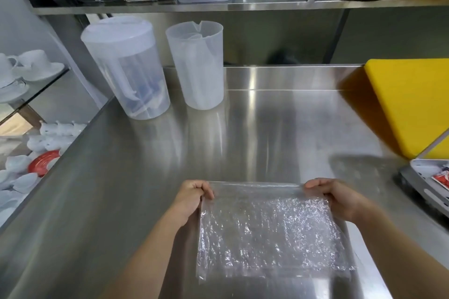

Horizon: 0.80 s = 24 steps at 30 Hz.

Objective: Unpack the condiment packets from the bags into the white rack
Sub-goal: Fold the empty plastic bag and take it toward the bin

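Observation:
A clear, crinkled plastic bag (267, 230) is stretched flat above the steel counter (243, 128), near its front edge. My left hand (192, 198) pinches the bag's top left corner and my right hand (340, 199) pinches its top right corner. Nothing shows inside the bag. At the right edge of the view sits the white rack (424, 188), partly cut off, with a red and white condiment packet (441, 181) lying in it.
Two translucent plastic jugs (126, 68) (198, 65) stand at the back left of the counter. A yellow cutting board (410, 102) lies at the right. White cups and dishes (29, 65) fill shelves on the left. An upper shelf (218, 6) holds containers.

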{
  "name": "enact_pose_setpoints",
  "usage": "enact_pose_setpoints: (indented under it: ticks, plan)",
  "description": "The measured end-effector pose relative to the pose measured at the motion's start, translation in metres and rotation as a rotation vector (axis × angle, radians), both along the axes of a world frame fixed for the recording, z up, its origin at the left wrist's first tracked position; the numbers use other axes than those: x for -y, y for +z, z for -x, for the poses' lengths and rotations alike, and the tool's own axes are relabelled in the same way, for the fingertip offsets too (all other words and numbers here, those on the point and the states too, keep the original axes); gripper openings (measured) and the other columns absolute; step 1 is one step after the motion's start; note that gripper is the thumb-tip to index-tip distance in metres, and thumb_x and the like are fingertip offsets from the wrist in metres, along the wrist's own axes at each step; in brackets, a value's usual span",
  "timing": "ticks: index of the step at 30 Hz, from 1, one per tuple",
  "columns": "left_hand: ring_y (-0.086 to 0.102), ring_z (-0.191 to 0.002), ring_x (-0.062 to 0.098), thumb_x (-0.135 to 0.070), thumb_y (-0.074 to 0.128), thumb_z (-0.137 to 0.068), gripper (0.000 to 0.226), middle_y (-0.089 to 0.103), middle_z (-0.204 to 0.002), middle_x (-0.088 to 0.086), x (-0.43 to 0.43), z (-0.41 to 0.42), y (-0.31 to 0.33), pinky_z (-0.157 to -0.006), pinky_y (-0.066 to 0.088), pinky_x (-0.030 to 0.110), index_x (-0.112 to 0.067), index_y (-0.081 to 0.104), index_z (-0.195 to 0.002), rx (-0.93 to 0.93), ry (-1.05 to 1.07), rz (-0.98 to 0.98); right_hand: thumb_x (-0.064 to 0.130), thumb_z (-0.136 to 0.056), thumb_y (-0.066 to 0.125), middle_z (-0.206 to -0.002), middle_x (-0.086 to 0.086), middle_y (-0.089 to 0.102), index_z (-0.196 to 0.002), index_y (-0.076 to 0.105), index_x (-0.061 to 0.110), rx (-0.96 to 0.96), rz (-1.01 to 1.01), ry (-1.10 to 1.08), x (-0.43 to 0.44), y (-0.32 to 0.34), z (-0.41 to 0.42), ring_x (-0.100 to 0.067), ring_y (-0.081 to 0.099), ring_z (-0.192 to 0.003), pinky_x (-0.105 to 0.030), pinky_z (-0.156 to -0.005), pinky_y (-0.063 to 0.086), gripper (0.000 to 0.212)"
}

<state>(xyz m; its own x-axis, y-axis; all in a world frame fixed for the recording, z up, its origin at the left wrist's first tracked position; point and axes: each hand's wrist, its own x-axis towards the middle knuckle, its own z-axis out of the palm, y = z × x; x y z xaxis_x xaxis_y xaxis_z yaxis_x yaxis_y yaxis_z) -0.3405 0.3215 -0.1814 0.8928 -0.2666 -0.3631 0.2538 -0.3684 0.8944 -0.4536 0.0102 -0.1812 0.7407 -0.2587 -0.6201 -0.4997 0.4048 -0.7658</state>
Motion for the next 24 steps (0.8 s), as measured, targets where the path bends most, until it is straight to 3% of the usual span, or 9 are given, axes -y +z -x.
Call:
enact_pose_setpoints:
  ticks: [3, 6, 8, 11, 13, 15, 17, 20, 24]
  plan:
    - [0.053, -0.048, 0.002, 0.02, 0.034, -0.077, 0.053, 0.067, -0.055, -0.006, -0.002, 0.005, 0.002, -0.05, 0.04, 0.019, -0.011, 0.064, -0.048, 0.007, 0.018, 0.057, 0.002, -0.062, 0.061, -0.06, -0.011, 0.066, -0.07, 0.066, 0.002, 0.012, -0.036, -0.061, -0.003, 0.004, 0.002, -0.017, 0.061, -0.045, -0.018, -0.043, 0.05, 0.01]
    - [0.052, -0.053, 0.003, 0.002, 0.044, -0.085, 0.033, 0.068, -0.081, 0.001, -0.007, 0.005, 0.008, -0.053, 0.035, 0.018, -0.014, 0.07, -0.073, 0.063, 0.028, 0.135, 0.018, -0.061, 0.064, -0.057, -0.007, 0.063, -0.068, 0.067, 0.005, 0.008, -0.009, -0.073, -0.008, 0.006, 0.0, -0.012, 0.049, -0.043, -0.017, -0.036, 0.036, 0.015]
    - [0.052, -0.064, 0.016, -0.018, 0.048, -0.085, 0.02, 0.061, -0.082, 0.005, -0.009, 0.005, 0.007, -0.055, 0.037, 0.024, -0.024, 0.067, -0.083, 0.035, -0.005, 0.18, 0.013, -0.067, 0.07, -0.067, -0.007, 0.064, -0.08, 0.067, 0.008, 0.01, 0.07, -0.008, -0.013, 0.004, 0.002, -0.014, 0.053, -0.056, -0.017, -0.039, 0.039, 0.014]
    - [0.06, -0.062, 0.013, -0.032, 0.055, -0.088, 0.025, 0.056, -0.086, -0.001, -0.01, 0.003, 0.004, -0.061, 0.052, 0.03, -0.033, 0.052, -0.112, -0.118, 0.002, 0.302, -0.012, -0.078, 0.056, -0.072, -0.008, 0.066, -0.099, 0.062, 0.007, 0.063, 0.139, -0.044, -0.016, -0.001, 0.007, -0.012, 0.065, -0.058, -0.016, -0.044, 0.049, 0.029]
    - [0.065, -0.08, 0.02, -0.031, 0.069, -0.078, 0.058, 0.063, -0.101, -0.001, -0.013, 0.0, 0.003, -0.079, 0.052, 0.043, -0.035, 0.035, -0.124, -0.191, 0.019, 0.31, -0.02, -0.08, 0.048, -0.06, -0.004, 0.064, -0.103, 0.061, 0.012, 0.124, 0.13, -0.106, -0.016, -0.002, 0.01, -0.009, 0.067, -0.054, -0.016, -0.05, 0.054, 0.041]
    - [0.063, -0.096, 0.024, -0.024, 0.083, -0.059, 0.087, 0.068, -0.104, 0.003, -0.016, 0.0, 0.004, -0.09, 0.047, 0.041, -0.035, 0.029, -0.126, -0.219, -0.033, 0.212, -0.021, -0.079, 0.049, -0.055, -0.001, 0.063, -0.108, 0.059, 0.016, 0.175, 0.123, -0.189, -0.019, -0.001, 0.013, -0.009, 0.068, -0.055, -0.014, -0.054, 0.055, 0.048]
    - [0.062, -0.094, 0.025, -0.009, 0.08, -0.061, 0.082, 0.067, -0.106, 0.009, -0.017, 0.004, 0.004, -0.092, 0.044, 0.039, -0.027, 0.032, -0.126, -0.238, -0.072, 0.138, -0.02, -0.078, 0.051, -0.05, 0.005, 0.062, -0.113, 0.057, 0.017, 0.2, 0.107, -0.26, -0.019, -0.003, 0.013, -0.009, 0.068, -0.056, -0.014, -0.052, 0.054, 0.051]
    - [0.06, -0.071, 0.024, 0.013, 0.065, -0.074, 0.059, 0.065, -0.092, 0.014, -0.014, 0.009, 0.007, -0.073, 0.05, 0.036, -0.011, 0.041, -0.123, -0.178, 0.004, 0.132, -0.017, -0.077, 0.056, -0.053, 0.006, 0.063, -0.115, 0.054, 0.013, 0.155, 0.161, -0.286, -0.021, -0.002, 0.012, -0.011, 0.067, -0.056, -0.017, -0.053, 0.054, 0.049]
    - [0.052, -0.066, 0.014, 0.011, 0.053, -0.084, 0.038, 0.065, -0.085, 0.002, -0.007, 0.005, 0.035, -0.063, 0.04, 0.028, -0.006, 0.045, -0.117, 0.128, 0.017, 0.064, -0.006, -0.074, 0.067, -0.104, -0.01, 0.059, -0.124, 0.051, 0.006, 0.11, 0.719, -0.063, -0.026, 0.021, -0.001, -0.022, 0.054, -0.096, -0.031, -0.084, 0.043, 0.054]
